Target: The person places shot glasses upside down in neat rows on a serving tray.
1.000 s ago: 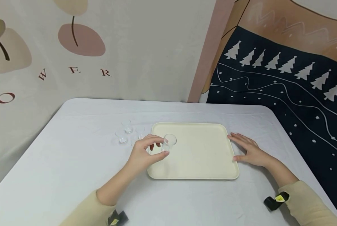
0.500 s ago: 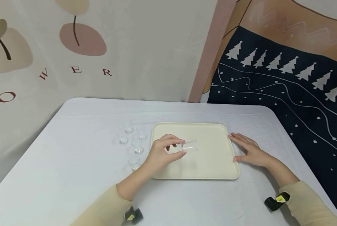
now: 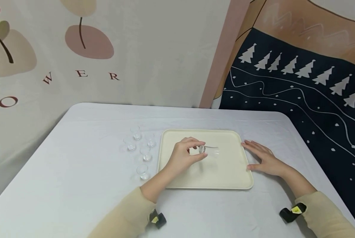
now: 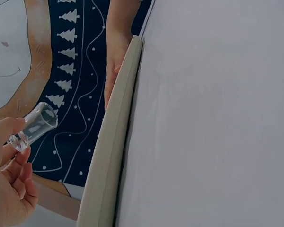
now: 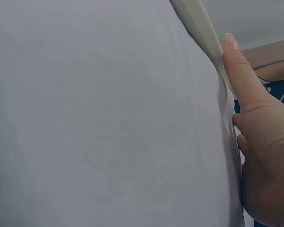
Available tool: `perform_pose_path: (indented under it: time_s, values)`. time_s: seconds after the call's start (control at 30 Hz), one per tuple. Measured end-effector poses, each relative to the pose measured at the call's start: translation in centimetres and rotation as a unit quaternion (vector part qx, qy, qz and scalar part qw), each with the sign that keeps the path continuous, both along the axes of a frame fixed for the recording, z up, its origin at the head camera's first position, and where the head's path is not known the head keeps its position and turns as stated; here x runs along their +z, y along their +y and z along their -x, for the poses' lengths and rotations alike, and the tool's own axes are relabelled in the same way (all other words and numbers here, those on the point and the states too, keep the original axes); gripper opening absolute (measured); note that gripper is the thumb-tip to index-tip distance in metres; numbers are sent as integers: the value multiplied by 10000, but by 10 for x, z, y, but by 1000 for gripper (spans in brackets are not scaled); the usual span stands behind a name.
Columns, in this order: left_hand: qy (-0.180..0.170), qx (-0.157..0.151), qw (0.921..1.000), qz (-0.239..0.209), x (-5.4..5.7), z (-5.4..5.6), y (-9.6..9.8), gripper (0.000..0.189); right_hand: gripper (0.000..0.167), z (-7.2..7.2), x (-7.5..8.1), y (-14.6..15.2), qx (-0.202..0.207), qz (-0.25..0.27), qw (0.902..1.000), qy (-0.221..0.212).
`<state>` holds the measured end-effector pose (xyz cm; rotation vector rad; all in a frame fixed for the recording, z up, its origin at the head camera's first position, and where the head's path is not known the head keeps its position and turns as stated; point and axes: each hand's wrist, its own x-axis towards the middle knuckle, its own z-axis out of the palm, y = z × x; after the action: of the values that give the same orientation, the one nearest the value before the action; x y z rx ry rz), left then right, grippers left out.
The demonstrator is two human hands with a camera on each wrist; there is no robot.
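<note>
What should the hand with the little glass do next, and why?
Probably turn the glass upright and lower it onto the tray: the left hand pinches it near its base, tipped sideways above the tray, and the right hand is at the tray's edge.

Place: a decorated corner arranged for recording, it seems; whether inside a home or a studio cannot be told
Pale backdrop (image 3: 162, 49): sheet-like, printed with rounded plant shapes (image 3: 97, 43) and dark red letters (image 3: 81, 73); decorative, homely in taste
Pink band (image 3: 216, 56): borders it, slanting down toward the surface (image 3: 76, 165)
Navy backdrop (image 3: 314, 91): white fir trees (image 3: 305, 69) and wavy lines; a playful, wintry print
Surface: covered in white cloth, corners rounded
Tableware: cream tray (image 3: 225, 173), small clear glasses (image 3: 143, 176); household sort
Wrist devices (image 3: 289, 214): black, yellow-labelled, one at each sleeve (image 3: 323, 210); these suggest recording
</note>
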<state>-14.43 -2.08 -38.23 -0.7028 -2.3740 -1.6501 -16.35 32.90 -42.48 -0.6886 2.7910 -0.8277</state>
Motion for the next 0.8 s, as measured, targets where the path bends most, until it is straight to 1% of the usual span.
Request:
perform_pose_path:
  time_s: [0.37,0.53,0.63,0.8]
  values:
    - [-83,49,10000,-24,-7,13,21,29,84,-1,1,-1,-7,3,10000,-24]
    - [-130,51,9998,-117,-12,18,32,29,83,-1,1,0,5,0,10000,-10]
    - [-239,54,9995,-196,-13,21,40,31,83,-1,0,0,18,8,10000,13]
    - [-525,36,9982,-295,-13,23,51,32,83,0,0,0,43,47,10000,6]
